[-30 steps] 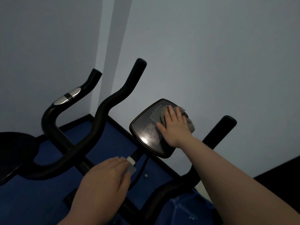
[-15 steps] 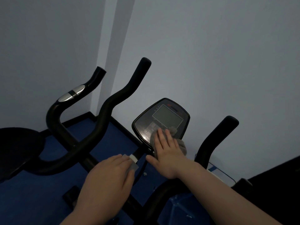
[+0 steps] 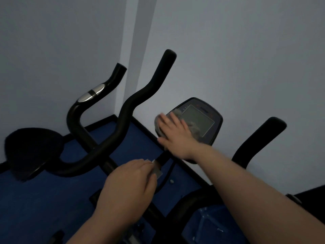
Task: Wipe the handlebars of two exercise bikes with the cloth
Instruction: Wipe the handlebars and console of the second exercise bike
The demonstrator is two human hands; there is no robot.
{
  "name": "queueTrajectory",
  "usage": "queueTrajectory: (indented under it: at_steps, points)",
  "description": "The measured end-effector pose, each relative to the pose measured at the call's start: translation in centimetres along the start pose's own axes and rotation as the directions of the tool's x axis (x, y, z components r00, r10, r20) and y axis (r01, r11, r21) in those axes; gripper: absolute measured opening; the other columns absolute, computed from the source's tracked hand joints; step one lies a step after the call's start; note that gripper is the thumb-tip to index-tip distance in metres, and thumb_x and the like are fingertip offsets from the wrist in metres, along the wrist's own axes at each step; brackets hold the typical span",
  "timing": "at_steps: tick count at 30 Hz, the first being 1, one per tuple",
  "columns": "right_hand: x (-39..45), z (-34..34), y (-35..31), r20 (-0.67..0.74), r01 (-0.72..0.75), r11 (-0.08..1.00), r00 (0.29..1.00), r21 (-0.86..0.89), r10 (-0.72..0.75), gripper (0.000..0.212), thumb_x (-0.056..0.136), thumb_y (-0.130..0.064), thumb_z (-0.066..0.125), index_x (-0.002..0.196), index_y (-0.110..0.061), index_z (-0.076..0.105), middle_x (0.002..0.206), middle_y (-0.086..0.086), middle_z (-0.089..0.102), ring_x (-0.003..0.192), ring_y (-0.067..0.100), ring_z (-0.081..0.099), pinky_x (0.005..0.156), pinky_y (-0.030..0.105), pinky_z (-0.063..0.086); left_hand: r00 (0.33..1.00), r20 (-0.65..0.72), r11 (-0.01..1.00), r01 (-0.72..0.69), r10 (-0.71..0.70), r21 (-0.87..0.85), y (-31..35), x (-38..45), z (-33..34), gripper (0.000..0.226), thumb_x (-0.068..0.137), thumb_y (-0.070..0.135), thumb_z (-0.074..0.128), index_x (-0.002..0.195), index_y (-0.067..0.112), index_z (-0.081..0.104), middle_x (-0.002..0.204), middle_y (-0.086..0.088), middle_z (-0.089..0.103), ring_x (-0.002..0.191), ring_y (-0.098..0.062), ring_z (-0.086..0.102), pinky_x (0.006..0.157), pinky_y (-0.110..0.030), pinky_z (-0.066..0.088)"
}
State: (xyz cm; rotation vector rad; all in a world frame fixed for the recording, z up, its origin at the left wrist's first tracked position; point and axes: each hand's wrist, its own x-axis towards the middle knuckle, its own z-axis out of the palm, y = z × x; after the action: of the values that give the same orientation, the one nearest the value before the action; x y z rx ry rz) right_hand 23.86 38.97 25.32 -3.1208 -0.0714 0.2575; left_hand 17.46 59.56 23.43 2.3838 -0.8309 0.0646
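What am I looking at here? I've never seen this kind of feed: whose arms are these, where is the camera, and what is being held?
The camera sits on a person's head, looking forward and down at their own hands. The right hand presses a grey cloth flat against the console of an exercise bike. The left hand grips the bike's centre post just below it. The black handlebars curve up on the left. Another bar rises on the right. Below is blue floor.

Your grey cloth lies crumpled against the left part of the bike's console face, flattened there. The black handlebars curve upward, one horn left of the console and one right. A second bike's handlebar, farther left, carries chrome plates.
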Motion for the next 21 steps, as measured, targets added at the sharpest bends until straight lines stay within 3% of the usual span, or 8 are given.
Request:
queueTrajectory:
  at_steps: [4,6,9,10,12,15,18,21]
  points:
    - [0.9,-2.2,0.9,-0.041,0.066,0.967,0.998,0.248,-0.057,0.061,0.095,-0.017,0.056,0.149,-0.024,0.029,0.162,0.001,0.003,0.148,0.018,-0.002,0.118,0.04,-0.002,0.998,-0.054,0.999,0.041,-0.042,-0.032,0.0,0.1,0.2,0.026,0.09,0.038,0.041,0.098,0.03,0.065,0.099,0.014,0.067,0.094,-0.004,0.06,0.077,-0.024,0.05]
    - [0.1,-2.7,0.9,-0.119,0.057,0.931,0.993,0.361,-0.015,0.061,0.086,-0.01,0.068,0.14,-0.021,0.044,0.159,0.005,0.015,0.146,0.019,0.014,0.119,0.037,0.015,0.997,-0.065,0.998,0.043,-0.045,-0.039,-0.1,0.0,0.2,0.026,0.091,0.039,0.04,0.097,0.031,0.064,0.094,0.014,0.065,0.088,-0.003,0.058,0.072,-0.023,0.048]
    - [-1.4,-2.6,-0.2,-0.423,-0.079,0.967,0.889,0.243,0.179,0.037,0.077,-0.008,0.073,0.111,-0.018,0.061,0.134,0.005,0.044,0.123,0.026,0.042,0.087,0.035,0.044,0.997,-0.068,0.999,0.039,-0.041,-0.028,-0.3,-0.1,0.4,0.025,0.091,0.038,0.041,0.093,0.028,0.064,0.089,0.013,0.065,0.081,-0.003,0.056,0.066,-0.022,0.046]
    - [-1.9,-2.5,-0.6,-0.484,-0.172,0.964,0.838,0.205,0.253,0.03,0.078,-0.009,0.072,0.105,-0.017,0.061,0.125,0.005,0.048,0.116,0.026,0.043,0.075,0.033,0.041,0.997,-0.066,0.999,0.032,-0.033,-0.024,-0.3,-0.1,0.5,0.025,0.091,0.037,0.043,0.092,0.026,0.065,0.09,0.012,0.066,0.081,-0.005,0.057,0.066,-0.023,0.046]
    - [-2.5,-2.2,-1.0,-0.497,-0.264,0.945,0.804,0.192,0.326,0.023,0.081,-0.008,0.069,0.101,-0.017,0.061,0.116,0.006,0.053,0.11,0.027,0.045,0.069,0.031,0.035,0.997,-0.073,1.0,0.011,-0.012,-0.012,-0.4,-0.2,0.5,0.022,0.09,0.034,0.047,0.092,0.025,0.066,0.091,0.01,0.068,0.083,-0.007,0.059,0.065,-0.024,0.046]
    - [-4.1,-3.2,-1.5,-0.479,-0.221,0.9,0.785,0.375,0.393,0.022,0.08,-0.009,0.07,0.1,-0.019,0.066,0.11,0.005,0.057,0.106,0.024,0.052,0.078,0.031,0.043,0.998,-0.062,1.0,-0.016,0.015,-0.007,-0.5,-0.5,0.4,0.018,0.089,0.032,0.052,0.094,0.024,0.068,0.095,0.008,0.069,0.089,-0.01,0.061,0.066,-0.025,0.045]
    - [-6.8,-5.4,-2.5,-0.545,-0.132,0.876,0.737,0.465,0.4,0.023,0.076,-0.014,0.073,0.097,-0.021,0.067,0.105,0.001,0.058,0.101,0.019,0.055,0.083,0.03,0.044,0.999,-0.033,1.0,-0.012,0.012,-0.028,-0.7,-0.5,0.5,0.023,0.09,0.032,0.051,0.107,0.027,0.066,0.104,0.011,0.067,0.097,-0.008,0.058,0.06,-0.015,0.036]
    - [-10.2,-7.5,-3.5,-0.57,-0.049,0.86,0.729,0.509,0.379,0.023,0.075,-0.016,0.075,0.095,-0.024,0.067,0.098,-0.006,0.057,0.094,0.012,0.054,0.078,0.024,0.04,0.999,0.005,0.996,0.047,-0.046,-0.077,-0.6,-0.6,0.3,0.033,0.091,0.033,0.05,0.122,0.03,0.06,0.118,0.01,0.063,0.108,-0.01,0.056,0.071,-0.024,0.039]
